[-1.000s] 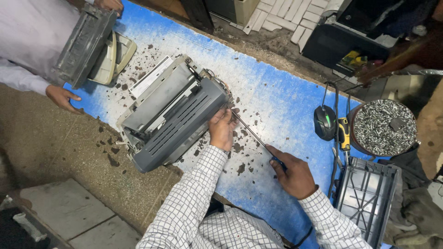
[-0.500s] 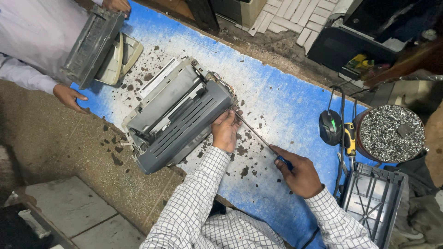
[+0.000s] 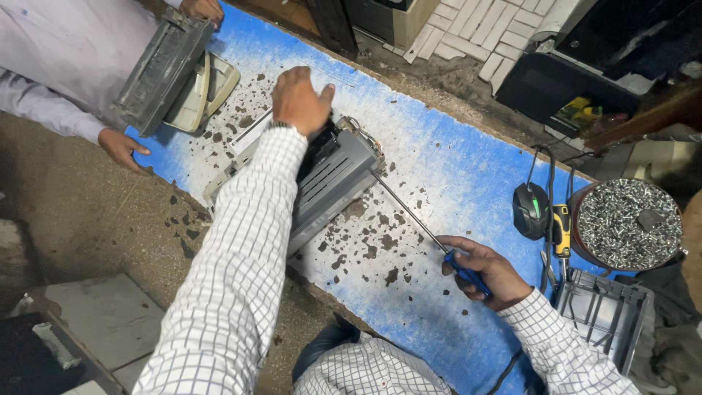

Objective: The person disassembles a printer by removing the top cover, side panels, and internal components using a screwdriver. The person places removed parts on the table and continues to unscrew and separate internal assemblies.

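Observation:
A grey printer casing (image 3: 329,186) lies on a blue, speckled table top (image 3: 453,161). My left hand (image 3: 298,99) reaches across it and grips its far upper edge, the checked sleeve covering much of the unit. A long screwdriver (image 3: 431,238) with a blue handle is held in my right hand (image 3: 486,271); its thin shaft runs up-left, and the tip meets the casing's right corner.
Another person in a pale shirt at upper left holds a grey machine part (image 3: 157,69) above a cream part (image 3: 201,91), one hand (image 3: 121,150) at the table edge. A bucket of screws (image 3: 629,223), a black mouse (image 3: 530,211), a yellow tool (image 3: 561,227) and a grey crate (image 3: 607,314) sit at right.
My left hand has moved from the casing's near right side up over its top to the far edge. The view has shifted closer. My right hand still holds the screwdriver.

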